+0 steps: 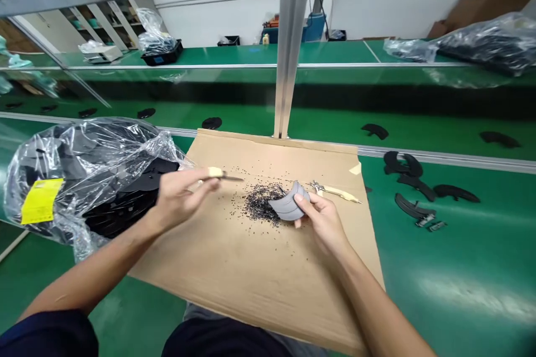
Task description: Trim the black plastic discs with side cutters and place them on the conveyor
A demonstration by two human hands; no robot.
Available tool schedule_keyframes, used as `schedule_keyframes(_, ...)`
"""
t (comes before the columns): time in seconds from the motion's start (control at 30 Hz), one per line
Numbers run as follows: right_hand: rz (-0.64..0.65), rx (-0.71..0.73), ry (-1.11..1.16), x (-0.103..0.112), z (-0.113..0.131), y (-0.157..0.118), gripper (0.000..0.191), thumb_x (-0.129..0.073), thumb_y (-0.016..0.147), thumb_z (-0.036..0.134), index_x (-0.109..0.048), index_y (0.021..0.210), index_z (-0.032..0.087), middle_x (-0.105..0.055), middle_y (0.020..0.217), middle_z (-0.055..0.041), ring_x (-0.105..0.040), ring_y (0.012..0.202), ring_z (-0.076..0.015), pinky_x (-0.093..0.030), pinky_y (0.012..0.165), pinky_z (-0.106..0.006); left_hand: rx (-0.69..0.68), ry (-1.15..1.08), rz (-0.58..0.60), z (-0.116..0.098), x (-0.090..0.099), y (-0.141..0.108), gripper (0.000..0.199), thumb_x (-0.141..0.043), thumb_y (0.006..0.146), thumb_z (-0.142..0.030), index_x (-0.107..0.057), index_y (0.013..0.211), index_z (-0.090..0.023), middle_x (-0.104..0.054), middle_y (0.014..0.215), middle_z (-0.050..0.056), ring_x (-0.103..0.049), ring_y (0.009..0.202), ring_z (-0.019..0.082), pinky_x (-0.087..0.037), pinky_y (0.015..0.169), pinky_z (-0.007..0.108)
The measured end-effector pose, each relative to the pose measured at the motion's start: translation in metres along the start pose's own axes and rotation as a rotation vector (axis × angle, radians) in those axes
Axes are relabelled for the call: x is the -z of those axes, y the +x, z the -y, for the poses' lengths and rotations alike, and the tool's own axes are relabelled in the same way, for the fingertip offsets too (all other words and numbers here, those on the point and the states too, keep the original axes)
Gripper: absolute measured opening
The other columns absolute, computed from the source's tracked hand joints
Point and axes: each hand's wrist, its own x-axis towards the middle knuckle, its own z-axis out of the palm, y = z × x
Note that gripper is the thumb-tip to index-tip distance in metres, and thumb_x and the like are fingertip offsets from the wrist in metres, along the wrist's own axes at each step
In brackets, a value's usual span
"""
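Observation:
My left hand [184, 192] is closed around the cream handle of a knife [218, 173], whose thin blade points right over the cardboard sheet [234, 273]. In my right hand [322, 217] is a curved dark grey plastic part [290, 202], pinched between thumb and fingers and tilted. The blade and the part are apart. Just below and left of the part lies a pile of small black plastic scraps [262, 202]. Behind my right hand a cutter with a cream handle [341, 193] rests on the cardboard. The underside of the grey part is hidden.
At left stands a clear plastic bag [100, 162] of black parts with a yellow label [42, 201]. Several black curved parts [412, 206] lie on the green bench [460, 256] at right. A metal post [288, 50] rises behind the cardboard, and more parts lie beyond the rail.

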Motion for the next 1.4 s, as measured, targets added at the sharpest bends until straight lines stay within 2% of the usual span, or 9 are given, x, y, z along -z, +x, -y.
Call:
schedule_keyframes(0.13,0.052,-0.053,0.004,-0.004,0.001,-0.003,0.041,-0.079,0.072,0.055,-0.069,0.072,0.016,-0.066,0.062,-0.0017,-0.056,0.049,-0.0115,-0.048,0.046,-0.025,-0.106,-0.317,0.027,-0.027,-0.056,-0.008,0.020,-0.060,0.091,-0.012,-0.073,0.105,-0.019,-0.079,0.093,0.005,-0.075,0.082,0.014,-0.062,0.074,0.025)
schedule_keyframes(0.27,0.057,-0.055,-0.008,-0.007,0.003,-0.006,0.041,-0.078,0.074,0.056,-0.070,0.074,0.016,-0.066,0.063,-0.0019,-0.057,0.053,-0.0117,-0.049,0.046,-0.024,-0.016,-0.505,0.121,-0.032,-0.081,-0.021,0.023,-0.056,0.093,-0.014,-0.069,0.112,-0.015,-0.076,0.099,0.012,-0.072,0.095,0.018,-0.060,0.084,0.032)
schedule_keyframes(0.43,0.114,-0.065,-0.098,-0.010,0.003,-0.009,0.038,-0.074,0.077,0.054,-0.074,0.081,0.016,-0.067,0.069,-0.0022,-0.059,0.057,-0.0116,-0.051,0.051,-0.024,0.198,-0.563,0.179,-0.027,-0.084,-0.038,0.015,-0.068,0.090,-0.025,-0.066,0.103,-0.017,-0.070,0.086,0.006,-0.067,0.079,0.016,-0.056,0.074,0.028)
schedule_keyframes(0.6,0.151,-0.093,-0.143,-0.011,-0.001,-0.011,0.037,-0.073,0.079,0.052,-0.073,0.088,0.016,-0.066,0.074,-0.0026,-0.059,0.063,-0.0128,-0.050,0.053,-0.024,0.357,-0.668,0.277,-0.027,-0.086,-0.040,0.041,-0.067,0.090,-0.027,-0.056,0.129,-0.018,-0.061,0.080,0.000,-0.056,0.067,0.011,-0.051,0.068,0.025)
schedule_keyframes(0.73,0.151,-0.076,-0.205,-0.012,-0.001,-0.012,0.036,-0.072,0.080,0.053,-0.072,0.083,0.017,-0.064,0.074,-0.0020,-0.056,0.067,-0.0140,-0.049,0.057,-0.025,0.432,-0.648,0.289,-0.027,-0.083,-0.034,0.026,-0.068,0.090,-0.033,-0.067,0.111,-0.018,-0.054,0.075,-0.001,-0.049,0.066,0.011,-0.045,0.064,0.024)
schedule_keyframes(0.9,0.165,-0.052,-0.279,-0.014,-0.002,-0.013,0.038,-0.069,0.082,0.055,-0.070,0.079,0.018,-0.059,0.068,-0.0004,-0.052,0.064,-0.0139,-0.046,0.057,-0.026,0.688,-0.827,0.372,-0.028,-0.077,-0.032,0.025,-0.072,0.086,-0.034,-0.066,0.104,-0.017,-0.036,0.055,-0.010,-0.034,0.047,0.006,-0.032,0.048,0.017)
schedule_keyframes(1.13,0.186,-0.037,-0.305,-0.014,-0.004,-0.012,0.038,-0.067,0.083,0.055,-0.067,0.076,0.018,-0.057,0.069,0.0002,-0.048,0.064,-0.0132,-0.042,0.059,-0.026,0.974,-1.041,0.596,-0.029,-0.075,-0.032,0.030,-0.069,0.088,-0.036,-0.057,0.108,-0.017,-0.056,0.049,-0.008,-0.047,0.037,0.006,-0.036,0.038,0.014)
schedule_keyframes(1.23,0.189,-0.035,-0.301,-0.014,-0.003,-0.012,0.036,-0.068,0.084,0.053,-0.066,0.076,0.018,-0.055,0.067,0.0008,-0.047,0.063,-0.0127,-0.041,0.057,-0.025,0.966,-1.077,0.558,-0.029,-0.076,-0.031,0.030,-0.072,0.085,-0.036,-0.059,0.103,-0.016,-0.061,0.053,-0.006,-0.055,0.041,0.007,-0.045,0.042,0.016)
schedule_keyframes(1.4,0.140,-0.049,-0.248,-0.013,-0.001,-0.011,0.035,-0.071,0.081,0.054,-0.069,0.079,0.018,-0.056,0.067,0.0011,-0.048,0.061,-0.0119,-0.042,0.051,-0.023,0.828,-1.087,0.333,-0.028,-0.077,-0.032,0.029,-0.075,0.083,-0.036,-0.060,0.097,-0.015,-0.067,0.065,-0.001,-0.066,0.054,0.011,-0.057,0.055,0.022)
